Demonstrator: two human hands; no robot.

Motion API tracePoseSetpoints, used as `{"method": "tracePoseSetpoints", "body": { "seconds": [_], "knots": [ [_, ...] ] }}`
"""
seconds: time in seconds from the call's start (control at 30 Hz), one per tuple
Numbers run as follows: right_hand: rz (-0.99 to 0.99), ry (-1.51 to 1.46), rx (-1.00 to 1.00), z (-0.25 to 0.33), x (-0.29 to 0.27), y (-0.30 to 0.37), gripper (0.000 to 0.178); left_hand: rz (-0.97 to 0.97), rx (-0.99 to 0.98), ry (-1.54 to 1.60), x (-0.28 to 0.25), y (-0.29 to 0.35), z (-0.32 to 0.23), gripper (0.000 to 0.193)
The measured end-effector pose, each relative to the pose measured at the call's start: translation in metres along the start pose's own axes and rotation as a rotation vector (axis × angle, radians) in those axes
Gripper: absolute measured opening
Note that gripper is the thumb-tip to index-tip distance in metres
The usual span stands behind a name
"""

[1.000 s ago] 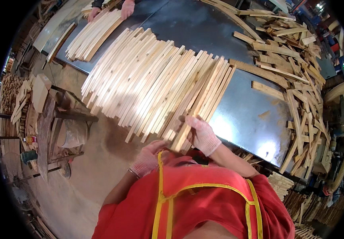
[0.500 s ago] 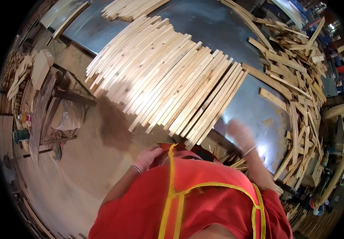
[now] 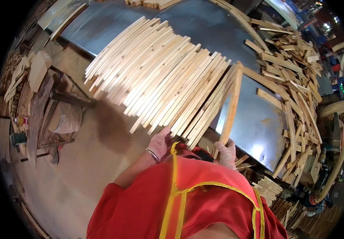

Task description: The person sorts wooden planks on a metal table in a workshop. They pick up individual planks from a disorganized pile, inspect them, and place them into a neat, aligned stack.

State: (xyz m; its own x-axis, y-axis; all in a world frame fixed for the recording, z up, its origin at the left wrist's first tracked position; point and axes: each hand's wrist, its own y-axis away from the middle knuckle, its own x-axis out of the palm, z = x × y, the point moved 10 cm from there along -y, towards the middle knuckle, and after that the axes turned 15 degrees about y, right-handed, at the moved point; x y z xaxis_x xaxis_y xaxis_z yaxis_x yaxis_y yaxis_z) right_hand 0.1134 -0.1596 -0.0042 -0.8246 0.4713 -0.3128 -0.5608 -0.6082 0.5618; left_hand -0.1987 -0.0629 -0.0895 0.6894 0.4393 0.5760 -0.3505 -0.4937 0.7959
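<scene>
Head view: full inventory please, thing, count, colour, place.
wooden slats: many, pale wood, fanned side by side across the table's near edge
single slat: one, pale wood, right end of the fan, near end in the right hand
metal table: one, grey
loose offcuts: a heap, pale wood, right side of the table
wood scraps: several, pale, far left by the floor
floor: tan, dusty, lower left
left hand: gloved, at the fan's near ends
right hand: gloved, gripping the single slat
</scene>
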Motion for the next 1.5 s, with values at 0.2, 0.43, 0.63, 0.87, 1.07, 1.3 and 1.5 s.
{"method": "tracePoseSetpoints", "body": {
  "seconds": [0.2, 0.43, 0.63, 0.87, 1.07, 1.3, 1.5],
  "knots": [
    [-0.071, 0.151, -0.183, 0.023, -0.014, -0.008, 0.074, -0.116, 0.188, -0.205, 0.066, 0.086, -0.039, 0.022],
    [0.240, -0.461, 0.044, 0.047, 0.045, -0.006, 0.048, 0.264, 0.170, -0.600, 0.152, 0.063, -0.071, 0.078],
    [0.432, -0.552, 0.080, 0.077, 0.100, 0.007, 0.043, 0.414, 0.454, -1.129, 0.178, 0.104, -0.028, 0.066],
    [0.229, -0.250, 0.024, 0.124, 0.091, 0.011, 0.054, 0.174, 0.846, -1.287, 0.119, 0.108, -0.095, 0.054],
    [-0.050, -0.154, -0.102, 0.069, -0.006, -0.050, 0.069, -0.301, 0.576, -0.717, -0.094, 0.087, -0.147, 0.034],
    [0.054, -0.047, 0.043, 0.041, 0.060, -0.078, 0.053, -0.056, 0.354, 0.117, -0.035, 0.030, -0.085, 0.038],
    [0.063, 0.190, 0.009, 0.056, 0.081, -0.075, 0.056, -0.073, 0.507, -0.023, 0.014, 0.073, -0.107, 0.033]
  ]
}}
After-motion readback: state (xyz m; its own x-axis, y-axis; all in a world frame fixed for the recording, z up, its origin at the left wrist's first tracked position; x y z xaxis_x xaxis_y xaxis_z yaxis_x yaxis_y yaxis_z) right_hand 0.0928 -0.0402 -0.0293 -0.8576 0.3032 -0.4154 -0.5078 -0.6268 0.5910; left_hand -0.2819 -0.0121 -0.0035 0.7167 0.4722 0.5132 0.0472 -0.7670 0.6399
